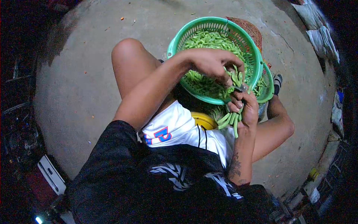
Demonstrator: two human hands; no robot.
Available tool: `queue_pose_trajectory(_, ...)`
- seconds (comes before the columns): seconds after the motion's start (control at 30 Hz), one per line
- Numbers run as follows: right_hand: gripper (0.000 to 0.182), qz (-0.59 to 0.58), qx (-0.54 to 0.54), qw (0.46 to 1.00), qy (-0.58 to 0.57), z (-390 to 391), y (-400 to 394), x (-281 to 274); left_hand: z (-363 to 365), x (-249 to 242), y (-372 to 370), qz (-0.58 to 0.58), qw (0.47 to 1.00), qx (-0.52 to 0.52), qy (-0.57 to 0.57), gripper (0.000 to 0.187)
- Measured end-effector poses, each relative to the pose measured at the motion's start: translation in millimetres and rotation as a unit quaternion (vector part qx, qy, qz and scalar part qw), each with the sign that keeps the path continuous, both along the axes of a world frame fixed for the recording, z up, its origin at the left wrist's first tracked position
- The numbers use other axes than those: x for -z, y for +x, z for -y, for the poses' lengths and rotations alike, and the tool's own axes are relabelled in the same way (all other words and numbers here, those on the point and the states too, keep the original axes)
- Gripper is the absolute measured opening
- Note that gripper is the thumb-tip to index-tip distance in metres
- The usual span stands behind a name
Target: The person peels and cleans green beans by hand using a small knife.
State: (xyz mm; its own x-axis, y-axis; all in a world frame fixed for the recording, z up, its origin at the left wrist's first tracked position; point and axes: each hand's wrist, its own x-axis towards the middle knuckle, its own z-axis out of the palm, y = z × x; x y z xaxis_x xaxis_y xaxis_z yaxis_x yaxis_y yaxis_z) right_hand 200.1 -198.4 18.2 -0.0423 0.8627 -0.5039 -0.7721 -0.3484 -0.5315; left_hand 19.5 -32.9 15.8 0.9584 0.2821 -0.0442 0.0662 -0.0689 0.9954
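Note:
My right hand point(244, 106) is closed around a bunch of green beans point(231, 120), their long ends hanging below the fist. A small grey, shiny piece point(240, 88) shows at the top of that fist; its kind is hard to make out. My left hand point(210, 65) reaches across from the left, its fingers curled around the upper ends of the same bunch. Both hands are at the near right side of a green plastic basket point(172, 47), partly covering it. Inside lie many short cut bean pieces point(214, 39).
A second green basket point(269, 95) with bean pieces sits partly under the first. Behind them lies a reddish mesh sack point(248, 30). A yellow container point(204, 120) stands between my legs. Pale sacks point(317, 33) line the right edge of the concrete floor point(85, 97).

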Motion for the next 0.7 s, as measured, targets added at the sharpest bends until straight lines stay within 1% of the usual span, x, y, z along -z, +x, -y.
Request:
queue_pose_trajectory(0.03, 0.013, 0.008, -0.003, 1.0, 0.0, -0.5, -0.8, -0.4, -0.5, -2.8, -1.0, 0.003, 1.0, 0.014, -0.027, 0.04)
queue_pose_trajectory(0.07, 0.014, 0.002, -0.027, 1.0, 0.012, -1.6, 1.8, 1.9, -7.7, -7.3, -8.4, 0.019, 0.996, -0.007, 0.086, 0.041)
queue_pose_trajectory(0.1, 0.014, 0.002, -0.027, 1.0, 0.015, -1.0, 3.0, 2.4, -11.0, -6.9, -11.9, 0.018, 0.996, -0.007, 0.089, 0.041)
queue_pose_trajectory(0.17, 0.014, 0.007, -0.024, 1.0, 0.008, 1.3, 4.5, 2.0, -15.3, -7.6, -15.1, -0.018, 0.997, -0.044, -0.056, 0.041)
queue_pose_trajectory(0.2, 0.014, 0.006, -0.022, 1.0, 0.012, 1.1, 4.2, 2.5, -13.8, -12.3, -15.6, -0.031, 0.999, -0.04, -0.009, 0.04)
queue_pose_trajectory(0.23, 0.014, 0.008, -0.013, 1.0, 0.009, 0.8, 3.0, 3.0, -9.3, -10.1, -11.9, -0.032, 0.999, -0.038, -0.007, 0.04)
queue_pose_trajectory(0.3, 0.013, 0.012, -0.005, 1.0, 0.001, -1.1, 0.1, 1.0, 3.9, -3.8, -1.8, 0.001, 0.997, 0.014, -0.073, 0.038)
queue_pose_trajectory(0.33, 0.013, 0.014, -0.005, 1.0, -0.004, -2.1, -1.7, -2.2, 6.0, -4.4, 0.3, 0.009, 0.994, 0.022, -0.104, 0.038)
queue_pose_trajectory(0.37, 0.013, 0.016, -0.006, 1.0, -0.011, -2.4, -2.8, -3.3, 2.7, -5.2, -0.9, 0.011, 0.994, 0.02, -0.109, 0.038)
queue_pose_trajectory(0.43, 0.015, 0.015, -0.02, 1.0, -0.007, -2.2, -0.3, -1.8, -11.2, -4.4, -6.4, 0.012, 0.999, 0.014, 0.034, 0.038)
queue_pose_trajectory(0.47, 0.016, 0.013, -0.031, 0.999, 0.003, -3.3, 0.6, -1.5, -14.5, -5.1, -10.0, 0.023, 1.0, -0.014, 0.003, 0.038)
queue_pose_trajectory(0.5, 0.016, 0.012, -0.03, 0.999, 0.009, -4.8, 0.3, -0.9, -17.6, -5.5, -13.2, 0.022, 1.0, -0.013, 0.008, 0.038)
queue_pose_trajectory(0.57, 0.018, 0.056, -0.028, 0.998, -0.013, -8.9, 0.3, -0.2, -23.4, -5.0, -16.8, 0.033, 0.997, -0.067, -0.001, 0.038)
queue_pose_trajectory(0.6, 0.018, 0.055, -0.026, 0.998, -0.012, -11.2, -2.2, -3.3, -23.3, -4.2, -17.0, 0.035, 0.996, -0.084, -0.013, 0.036)
queue_pose_trajectory(0.67, 0.018, 0.153, -0.055, 0.986, -0.026, -16.9, -9.3, -12.1, -23.2, -1.5, -15.5, 0.019, 0.997, -0.078, -0.01, 0.036)
queue_pose_trajectory(0.7, 0.018, 0.153, -0.057, 0.986, -0.028, -16.4, -9.2, -11.4, -20.5, -0.7, -15.5, 0.004, 0.997, -0.074, -0.008, 0.037)
